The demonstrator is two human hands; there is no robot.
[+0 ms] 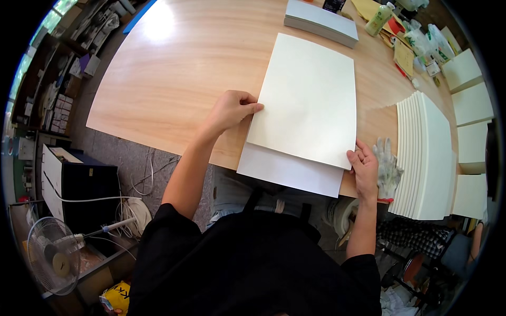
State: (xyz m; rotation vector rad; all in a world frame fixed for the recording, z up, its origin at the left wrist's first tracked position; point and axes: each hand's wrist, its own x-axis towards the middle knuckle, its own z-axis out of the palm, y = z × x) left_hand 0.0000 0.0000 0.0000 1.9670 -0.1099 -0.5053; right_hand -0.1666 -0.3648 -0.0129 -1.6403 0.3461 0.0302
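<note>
A large cream paper sheet (308, 100) lies before me at the table's front edge; its thickness is hard to judge. My left hand (234, 110) pinches its left edge between thumb and fingers. At its lower right corner, my right hand (362, 166) grips the edge, thumb on top and fingers partly hidden. Beneath it a white sheet (295, 169) sticks out toward me, slightly over the table edge. Just right of my right hand lies a pale grey work glove (387, 168), beside a fanned stack of cream folded sheets or boards (427, 158).
A wooden table (174, 79) spreads out to the left. Beyond the sheet sits a thick stack of white paper (320, 23). A bottle (379, 20) and plastic bags (437, 42) crowd the far right. Cream stacks (469, 139) line the right side. A fan (55, 258) stands lower left.
</note>
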